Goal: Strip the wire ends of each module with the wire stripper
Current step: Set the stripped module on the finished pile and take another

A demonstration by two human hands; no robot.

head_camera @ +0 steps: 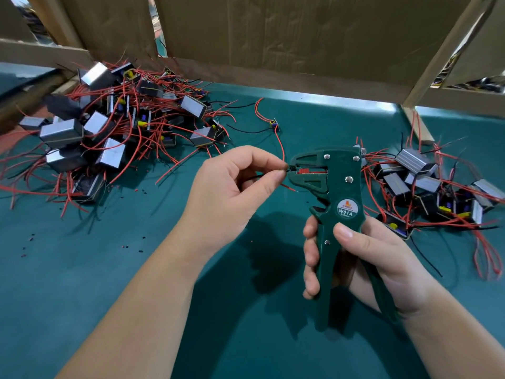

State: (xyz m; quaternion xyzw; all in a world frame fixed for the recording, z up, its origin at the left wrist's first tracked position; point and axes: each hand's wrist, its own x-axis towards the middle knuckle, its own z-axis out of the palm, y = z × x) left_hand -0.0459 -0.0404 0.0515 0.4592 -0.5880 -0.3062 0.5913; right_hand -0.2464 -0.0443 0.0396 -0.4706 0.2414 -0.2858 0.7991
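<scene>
The wire stripper (338,192) is held above the green mat (136,269). Its long axis runs from the handles nearest the person to the head farther away, and its mouth faces left. The right hand (363,258) wraps its fingers round both handles, with the thumb lying on the tool's face under the round label. Just left of the mouth, the left hand (232,187) pinches a thin black wire (287,168) between thumb and forefinger, the wire's end inside the mouth. Beyond the stripper's head lies a small module (274,124), and a red wire (281,149) runs from it toward those fingertips. Left of the stripper is a pile of modules (109,124), open-ended metal shells with yellow and blue parts showing inside some. A smaller heap (426,187) lies to its right. Bits of cut insulation (140,251) dot the mat to the left.
</scene>
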